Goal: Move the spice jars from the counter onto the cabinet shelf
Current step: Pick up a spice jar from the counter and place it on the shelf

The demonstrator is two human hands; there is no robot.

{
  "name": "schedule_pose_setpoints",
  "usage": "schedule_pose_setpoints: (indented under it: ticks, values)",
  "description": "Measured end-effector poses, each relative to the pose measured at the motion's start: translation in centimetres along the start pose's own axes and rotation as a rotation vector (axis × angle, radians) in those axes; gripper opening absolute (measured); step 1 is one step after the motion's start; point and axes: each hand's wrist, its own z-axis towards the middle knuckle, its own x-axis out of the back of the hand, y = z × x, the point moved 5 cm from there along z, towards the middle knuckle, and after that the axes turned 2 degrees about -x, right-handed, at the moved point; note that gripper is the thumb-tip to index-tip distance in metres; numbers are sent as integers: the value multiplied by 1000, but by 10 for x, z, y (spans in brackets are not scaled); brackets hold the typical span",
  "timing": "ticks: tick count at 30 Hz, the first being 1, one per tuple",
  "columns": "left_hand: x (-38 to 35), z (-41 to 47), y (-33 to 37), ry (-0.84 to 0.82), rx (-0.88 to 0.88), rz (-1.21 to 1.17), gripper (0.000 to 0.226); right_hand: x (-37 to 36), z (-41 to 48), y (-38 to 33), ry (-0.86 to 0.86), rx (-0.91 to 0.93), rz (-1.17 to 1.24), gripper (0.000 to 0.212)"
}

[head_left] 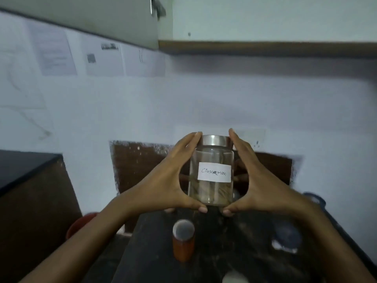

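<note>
A clear glass jar [211,188] with a silver lid and a white label reading "Cinnamon" is held up in the air above the dark counter [234,242]. My left hand [163,178] grips its left side, thumb under the base and fingers at the lid. On the right side my right hand [259,180] holds it the same way. A jar of orange-red spice [183,242] with a silver lid stands on the counter below. A clear jar with a dark lid [286,237] stands to the right. The cabinet's brown shelf edge [265,46] runs overhead.
A grey cabinet door [91,19] hangs open at the upper left. Papers [102,58] are stuck on the wall below it. A red bucket [79,223] sits left of the counter. Another black counter [20,168] lies at far left. A white lid [234,277] shows at the bottom edge.
</note>
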Motion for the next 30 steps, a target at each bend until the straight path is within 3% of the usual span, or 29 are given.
schedule_pose_setpoints:
  ticks: [9, 15, 21, 26, 30]
  values:
    - [100, 120, 43, 218, -212, 298, 128, 128, 92, -56, 261, 374, -280, 137]
    - [159, 172, 52, 313, -282, 469, 132, 182, 147, -88, 357, 504, -360, 132]
    - [220, 227, 46, 467, -323, 796, 134, 222, 220, -112, 483, 566, -491, 130]
    - [250, 271, 6, 563, -181, 1036, 136, 232, 284, -108, 561, 498, -593, 129]
    - [257, 290, -38, 532, -41, 1102, 132, 221, 329, -88, 525, 438, -594, 130]
